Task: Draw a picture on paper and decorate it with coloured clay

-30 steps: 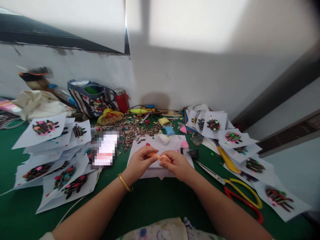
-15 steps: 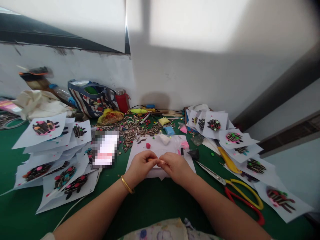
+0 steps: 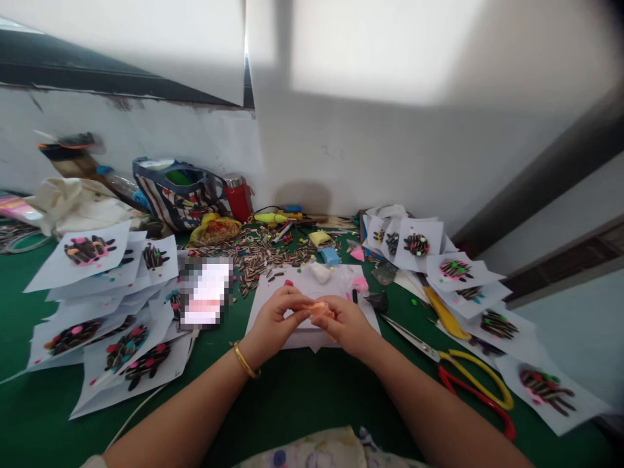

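My right hand (image 3: pixel 350 326) holds a soft lump of orange modelling clay (image 3: pixel 320 308) above the white paper (image 3: pixel 266 289). The fingers of my left hand (image 3: pixel 277 320) are pinched against the clay's left side, and a gold bangle circles that wrist. Both hands meet over the middle of the sheet. Just behind my left fingers, a red clay ball (image 3: pixel 288 283) is mostly hidden. Farther back on the paper lie a white clay lump (image 3: pixel 320 272) and a pink clay piece (image 3: pixel 360 283) in clear wrap.
Sunflower seeds (image 3: pixel 258 250) are scattered behind the paper. Seed-decorated sheets are piled at left (image 3: pixel 92 305) and right (image 3: pixel 458 268). Large scissors (image 3: pixel 439 354) lie right of my hands, a blurred-out phone (image 3: pixel 207 292) at left. A red flask (image 3: pixel 238 198) stands near the wall.
The orange clay now shows plainly between my fingers, where only a little was visible before. My left hand has shifted slightly and covers more of the red ball.
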Action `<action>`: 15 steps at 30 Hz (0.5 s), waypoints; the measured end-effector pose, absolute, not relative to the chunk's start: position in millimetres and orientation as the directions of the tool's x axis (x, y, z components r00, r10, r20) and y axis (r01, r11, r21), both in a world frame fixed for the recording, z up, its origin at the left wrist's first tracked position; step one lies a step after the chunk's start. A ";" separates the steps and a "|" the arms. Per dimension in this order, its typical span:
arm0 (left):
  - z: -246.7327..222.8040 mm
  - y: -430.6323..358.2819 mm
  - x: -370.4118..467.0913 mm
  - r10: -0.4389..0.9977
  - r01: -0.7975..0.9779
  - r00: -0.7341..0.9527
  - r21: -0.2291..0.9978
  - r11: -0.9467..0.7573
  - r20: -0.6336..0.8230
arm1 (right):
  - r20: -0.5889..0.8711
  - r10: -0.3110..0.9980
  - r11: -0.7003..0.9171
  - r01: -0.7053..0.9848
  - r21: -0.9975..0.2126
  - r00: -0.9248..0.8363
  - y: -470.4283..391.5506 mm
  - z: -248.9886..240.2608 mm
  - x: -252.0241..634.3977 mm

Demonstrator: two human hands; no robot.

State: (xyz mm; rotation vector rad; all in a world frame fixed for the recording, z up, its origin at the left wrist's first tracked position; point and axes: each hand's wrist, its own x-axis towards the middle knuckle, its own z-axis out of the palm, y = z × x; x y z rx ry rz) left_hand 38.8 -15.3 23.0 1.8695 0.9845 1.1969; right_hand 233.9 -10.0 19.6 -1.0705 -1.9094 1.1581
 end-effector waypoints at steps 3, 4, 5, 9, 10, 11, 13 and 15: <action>21.2 -17.1 39.2 0.833 0.297 0.326 0.788 -0.539 0.446 | 0.037 0.875 0.185 0.264 -0.947 -0.482 -12.7 18.0 231.3; 21.1 -17.7 39.2 0.824 0.316 0.349 0.772 -0.552 0.447 | 0.023 0.875 0.167 0.256 -0.952 -0.484 -13.6 17.2 230.5; 21.3 -18.3 39.3 0.817 0.332 0.369 0.758 -0.561 0.443 | 0.011 0.873 0.152 0.250 -0.956 -0.488 -14.4 16.5 229.7; 23.5 -20.5 39.9 0.803 0.370 0.367 0.719 -0.589 0.469 | -0.023 0.862 0.092 0.202 -0.975 -0.506 -16.2 17.0 227.2; 23.8 -20.9 40.0 0.803 0.370 0.345 0.716 -0.592 0.486 | -0.026 0.863 0.078 0.184 -0.980 -0.504 -16.3 18.0 226.9; 23.9 -21.1 40.1 0.806 0.367 0.313 0.719 -0.590 0.502 | -0.027 0.865 0.066 0.168 -0.984 -0.500 -16.3 19.1 226.9; 23.2 -21.0 39.9 0.824 0.351 0.226 0.746 -0.567 0.520 | -0.029 0.872 0.052 0.150 -0.987 -0.489 -15.7 21.0 227.8; 22.2 -20.6 39.5 0.863 0.312 0.141 0.805 -0.504 0.485 | -0.020 0.881 0.064 0.162 -0.985 -0.472 -14.4 21.7 230.0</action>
